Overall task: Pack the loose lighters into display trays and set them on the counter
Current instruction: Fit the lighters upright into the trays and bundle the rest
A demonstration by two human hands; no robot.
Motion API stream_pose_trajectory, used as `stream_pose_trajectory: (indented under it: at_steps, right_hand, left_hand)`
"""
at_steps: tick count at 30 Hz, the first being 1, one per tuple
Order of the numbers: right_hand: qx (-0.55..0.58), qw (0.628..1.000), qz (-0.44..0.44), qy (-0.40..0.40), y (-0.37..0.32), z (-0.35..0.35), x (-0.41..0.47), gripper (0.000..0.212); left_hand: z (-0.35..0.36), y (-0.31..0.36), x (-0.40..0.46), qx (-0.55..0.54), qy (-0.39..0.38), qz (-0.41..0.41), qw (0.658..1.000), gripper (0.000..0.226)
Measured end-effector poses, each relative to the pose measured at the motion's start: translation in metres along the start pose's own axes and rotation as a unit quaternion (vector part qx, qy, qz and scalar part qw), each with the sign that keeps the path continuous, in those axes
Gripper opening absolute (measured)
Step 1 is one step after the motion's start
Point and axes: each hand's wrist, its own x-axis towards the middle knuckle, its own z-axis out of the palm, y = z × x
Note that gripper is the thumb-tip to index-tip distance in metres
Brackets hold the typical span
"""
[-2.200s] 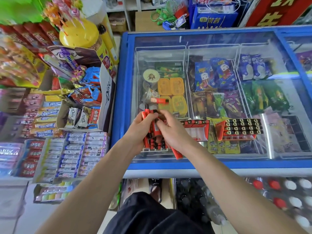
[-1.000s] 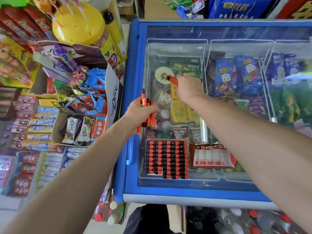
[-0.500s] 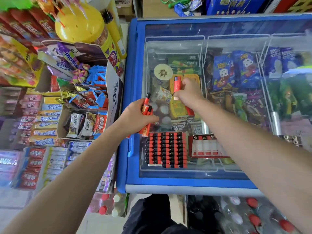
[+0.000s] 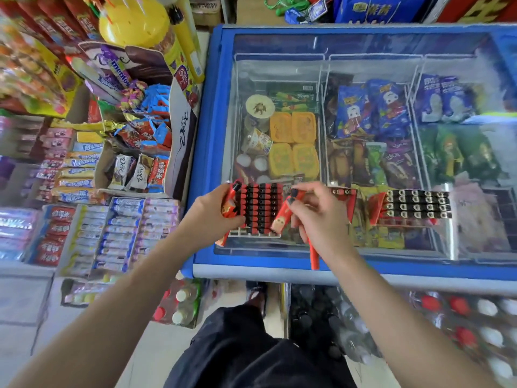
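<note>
A display tray (image 4: 260, 210) packed with rows of red lighters lies on the freezer's glass lid near its front edge. My left hand (image 4: 212, 217) grips a small bunch of red lighters (image 4: 230, 204) at the tray's left side. My right hand (image 4: 316, 219) pinches a red lighter (image 4: 284, 217) over the tray's right edge, and another red lighter (image 4: 314, 254) sticks out below its palm. A mostly empty red tray (image 4: 342, 193) shows behind my right hand. Further right stands a full tray (image 4: 414, 205) of lighters with black tops.
The blue chest freezer (image 4: 207, 141) holds ice creams under its glass lid. Candy and chocolate boxes (image 4: 134, 169) crowd the shelf at left. Bottled drinks (image 4: 475, 317) sit on the floor under the freezer's front edge.
My right hand has picked a loose lighter off the glass further back and brought it to the tray. My left hand came down beside the tray with its bunch. The view tilted down.
</note>
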Motion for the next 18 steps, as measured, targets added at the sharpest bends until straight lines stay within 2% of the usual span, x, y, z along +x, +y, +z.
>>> stream_pose_trajectory:
  at_steps: [4,8,15,18]
  right_hand:
    - [-0.035,0.999,-0.030,-0.021,0.015,0.013,-0.020,0.011]
    - [-0.107,0.987,-0.120,-0.024,0.028,0.036,-0.024,0.013]
    - [-0.202,0.945,-0.251,-0.049,0.044,0.059,-0.025,0.014]
    - [-0.273,0.908,-0.315,-0.038,0.050,0.067,-0.024,0.016]
  left_hand:
    - [0.004,-0.014,-0.005,0.000,0.026,-0.036,0.999,0.027]
    - [0.004,-0.024,-0.005,-0.008,0.034,-0.052,0.998,0.027]
    - [0.006,-0.029,0.003,-0.023,0.021,-0.060,0.998,0.028]
    - [0.003,-0.033,0.005,-0.038,0.012,-0.050,0.998,0.029]
